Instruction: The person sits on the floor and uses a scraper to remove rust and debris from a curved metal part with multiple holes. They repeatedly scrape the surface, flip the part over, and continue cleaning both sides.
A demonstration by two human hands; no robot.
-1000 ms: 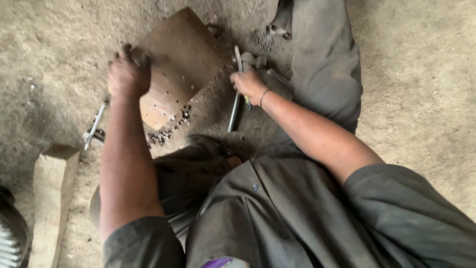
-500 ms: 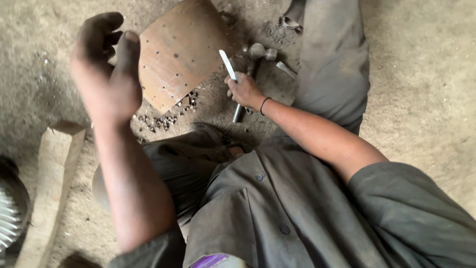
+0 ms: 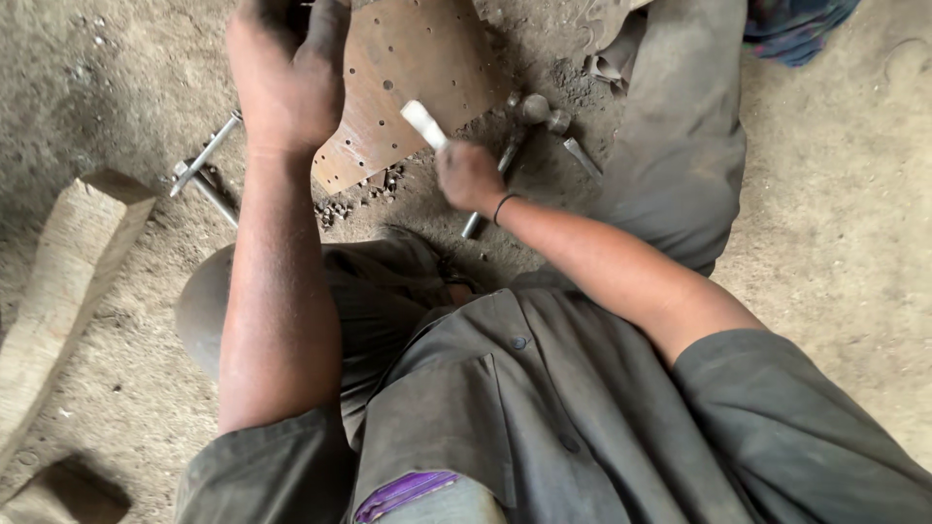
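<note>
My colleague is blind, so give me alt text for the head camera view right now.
A person sitting on a dirt floor rests the left hand on a brown plate drilled with holes, while the right hand grips a pale flat tool. A hammer, small loose bits and a wooden block lie nearby.

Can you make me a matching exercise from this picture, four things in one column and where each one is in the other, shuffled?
Things:
1. flat pale tool
2. brown metal plate with holes
3. hammer
4. wooden block

Places:
A. lying on the dirt at the far left
B. held in the right hand
C. under the left hand near the top
D. on the ground just beyond the right hand

Pairs: 1-B, 2-C, 3-D, 4-A
</note>
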